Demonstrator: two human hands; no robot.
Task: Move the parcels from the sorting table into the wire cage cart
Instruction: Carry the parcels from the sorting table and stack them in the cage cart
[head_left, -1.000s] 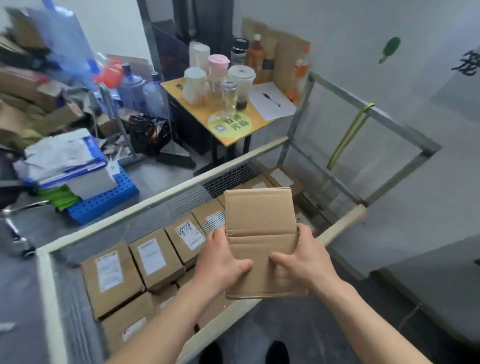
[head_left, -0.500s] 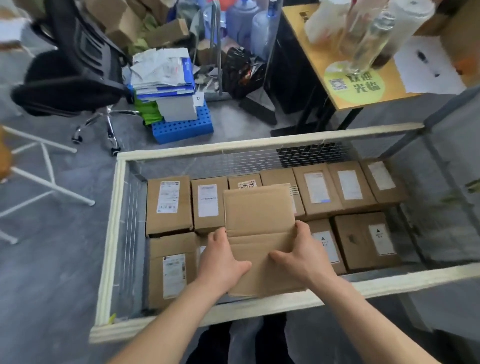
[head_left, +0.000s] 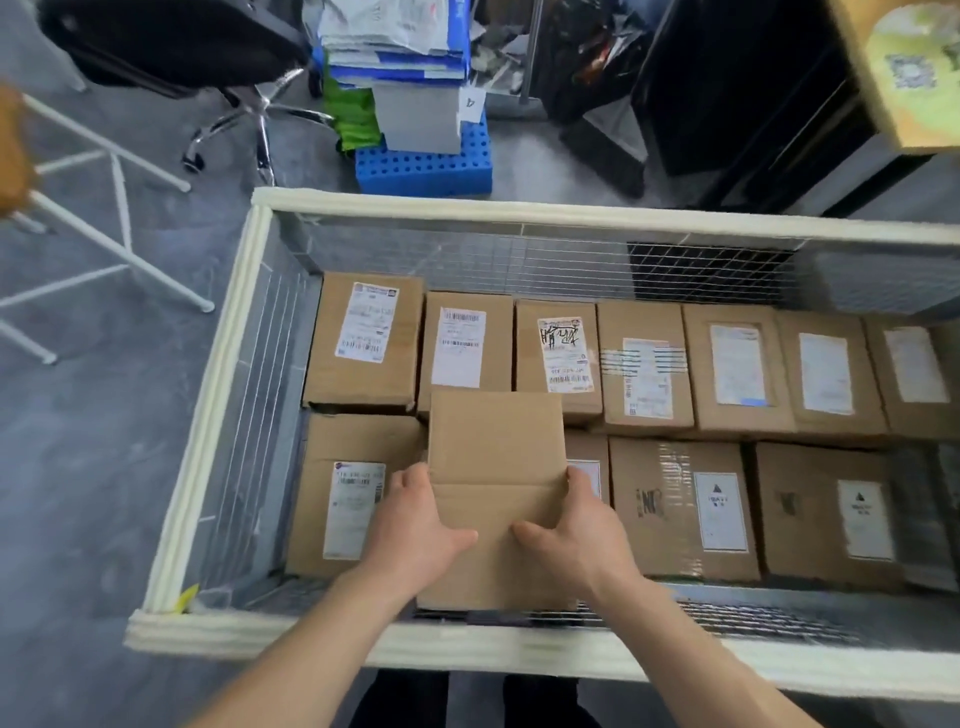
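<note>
I hold a plain brown cardboard parcel (head_left: 496, 452) inside the wire cage cart (head_left: 208, 415), low over the front row. My left hand (head_left: 415, 525) grips its left edge, thumb on top. My right hand (head_left: 576, 525) grips its right edge the same way. Several labelled parcels lie flat on the cart floor in two rows, such as one (head_left: 363, 338) at the back left and one (head_left: 680, 509) just right of my hands. The held parcel hides the spot beneath it.
The cart has a cream padded rim (head_left: 519, 213) and mesh walls. Behind it stand a blue perforated crate (head_left: 423, 166) with stacked papers, a black office chair (head_left: 171, 36), a white metal frame (head_left: 114, 208) at left and a dark cabinet (head_left: 753, 104) at right.
My view has tilted further down over the cart. The parcel in both hands has dropped lower, inside the cart among the front-row parcels.
</note>
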